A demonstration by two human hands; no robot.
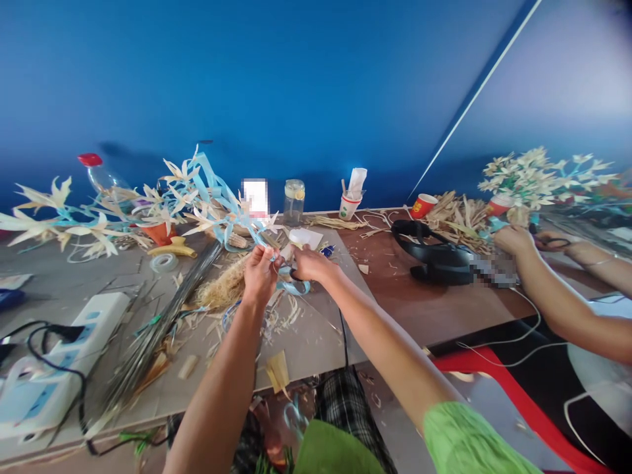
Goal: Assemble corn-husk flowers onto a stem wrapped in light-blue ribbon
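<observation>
My left hand (pixel 260 271) is closed around the lower end of a stem of pale straw flowers wound with light blue ribbon (pixel 207 197), which rises up and to the left. Close beside it, my right hand (pixel 309 263) is closed in a pinch on the blue ribbon (pixel 293 286), which loops down below both hands. The two hands nearly touch above a grey board (pixel 306 336) strewn with straw scraps.
A bundle of thin wires (pixel 162 322), a power strip (pixel 59 355), a tape roll (pixel 164 263), a glass jar (pixel 293 201) and paper cups (pixel 349 205) stand around. At right another person's hands (pixel 516 240) work near a black headset (pixel 434 253) and straw flowers (pixel 538 172).
</observation>
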